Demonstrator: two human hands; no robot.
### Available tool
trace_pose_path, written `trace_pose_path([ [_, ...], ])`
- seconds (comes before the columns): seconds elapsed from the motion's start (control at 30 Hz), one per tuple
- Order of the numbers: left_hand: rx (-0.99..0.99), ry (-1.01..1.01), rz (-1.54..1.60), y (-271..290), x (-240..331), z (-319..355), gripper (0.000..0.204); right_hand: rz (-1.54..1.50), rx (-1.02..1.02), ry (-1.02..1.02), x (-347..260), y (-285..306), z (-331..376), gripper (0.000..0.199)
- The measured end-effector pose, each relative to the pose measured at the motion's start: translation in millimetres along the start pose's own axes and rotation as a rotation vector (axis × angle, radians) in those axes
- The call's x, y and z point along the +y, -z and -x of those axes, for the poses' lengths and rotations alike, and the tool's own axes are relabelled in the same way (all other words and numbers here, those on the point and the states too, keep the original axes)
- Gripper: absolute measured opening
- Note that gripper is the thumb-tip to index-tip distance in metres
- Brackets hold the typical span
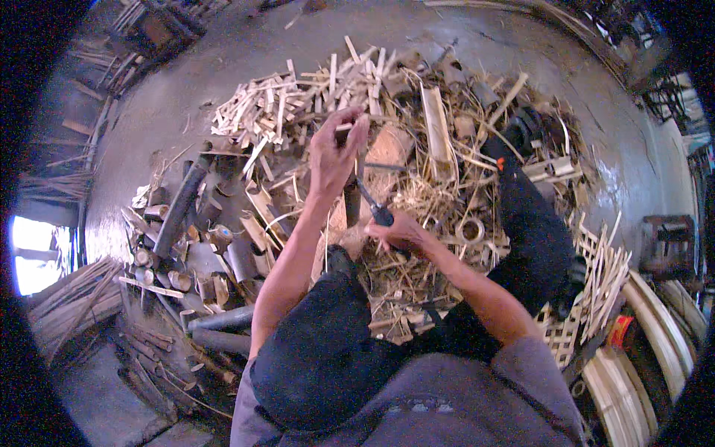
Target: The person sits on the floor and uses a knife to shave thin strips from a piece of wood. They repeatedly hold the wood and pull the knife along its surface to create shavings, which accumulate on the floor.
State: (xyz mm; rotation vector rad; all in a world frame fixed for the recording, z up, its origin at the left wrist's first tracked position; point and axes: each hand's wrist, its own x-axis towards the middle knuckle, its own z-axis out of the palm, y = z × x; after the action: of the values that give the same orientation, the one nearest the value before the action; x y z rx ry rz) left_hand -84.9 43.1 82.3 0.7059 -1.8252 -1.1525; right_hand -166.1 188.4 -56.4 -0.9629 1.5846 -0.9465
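Observation:
My left hand (337, 153) is raised over the work area, its fingers closed around a narrow bamboo strip (357, 165); the fingers hide part of the strip. Lower and to the right, my right hand (402, 232) grips a knife by its dark handle (382, 216). The knife's thin blade (366, 192) slants up toward the strip below my left hand. Just beyond the blade is a pale wooden block (391, 145). A short dark piece of bamboo (351, 203) stands between my forearms, close to the knife.
A heap of split bamboo pieces (275, 108) spreads beyond my hands. Shavings (417, 197) and bamboo offcuts (471, 229) lie around the block. Dark bamboo tubes (182, 197) are at the left. A woven lattice (562, 335) and long split poles (618, 387) sit at the right.

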Motion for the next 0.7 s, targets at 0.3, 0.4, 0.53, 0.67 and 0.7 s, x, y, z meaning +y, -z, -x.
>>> trace_pose_path([
  [0.3, 0.216, -0.207, 0.083, -32.7, -18.7, -7.0, 0.017, 0.83, 0.243, 0.174, -14.8, 93.4, -2.3, 0.039],
  [0.4, 0.324, -0.075, 0.43, -18.9, -43.7, -7.4, 0.012, 0.608, 0.346, 0.372, 5.1, 69.9, 1.9, 0.035],
  [0.53, 0.351, 0.076, 0.441, 19.6, 17.8, -12.2, 0.039, 0.355, 0.026, -0.083, 71.4, 18.5, 35.9, 0.032],
  [0.67, 0.641, 0.069, 0.083, 76.0, 21.2, 9.5, 0.054, 0.269, 0.348, -0.085, 67.8, -7.2, 29.0, 0.032],
  [0.7, 0.628, 0.028, 0.219, 91.8, 25.9, 17.9, 0.056, 0.272, 0.341, -0.349, 88.7, 5.1, 11.9, 0.034],
])
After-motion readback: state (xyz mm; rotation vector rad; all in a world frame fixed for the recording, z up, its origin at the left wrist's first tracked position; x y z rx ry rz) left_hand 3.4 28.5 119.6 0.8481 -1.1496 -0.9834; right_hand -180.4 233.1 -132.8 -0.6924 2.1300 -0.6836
